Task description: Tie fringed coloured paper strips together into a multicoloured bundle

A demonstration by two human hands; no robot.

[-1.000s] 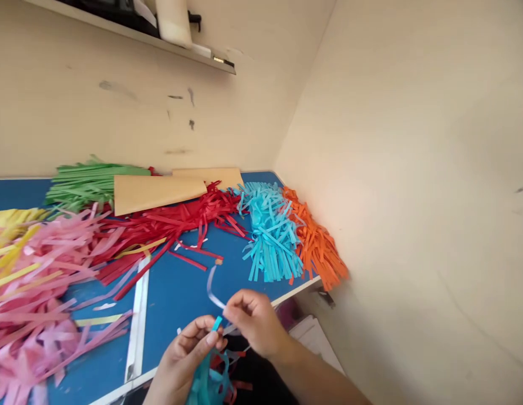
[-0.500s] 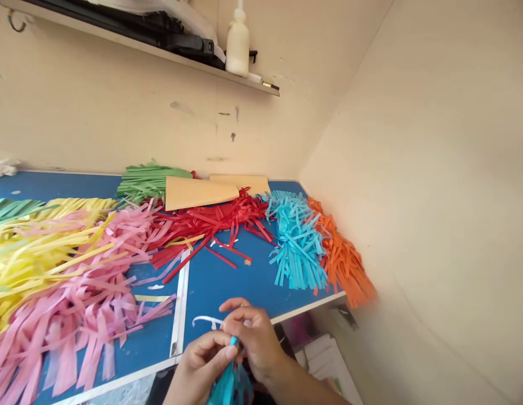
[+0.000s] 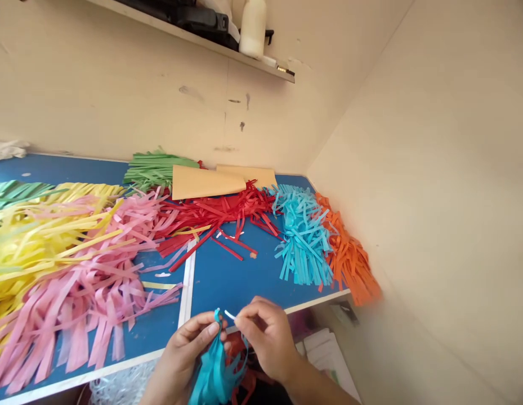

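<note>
Near the bottom centre, my left hand [image 3: 187, 349] pinches the looped top of a turquoise paper tassel [image 3: 213, 374], whose strips hang below the fingers. Just to its right, my right hand [image 3: 267, 334] holds a thin white strip [image 3: 229, 315] between thumb and forefinger, its free end pointing toward the tassel's loop. A small gap separates the two hands. Both are in front of the blue table's [image 3: 240, 281] front edge.
Fringed paper lies on the table: yellow [image 3: 41, 242], pink [image 3: 101, 264], green [image 3: 155, 170], red [image 3: 219, 211], light blue [image 3: 303, 236] and orange [image 3: 349, 259]. Tan sheets [image 3: 206, 183] rest at the back. A shelf [image 3: 193, 36] with a white bottle [image 3: 253, 31] hangs above.
My hands have moved apart, the right one to the right with the white strip. The tassel's loop now shows above my left fingers. The view has shifted slightly.
</note>
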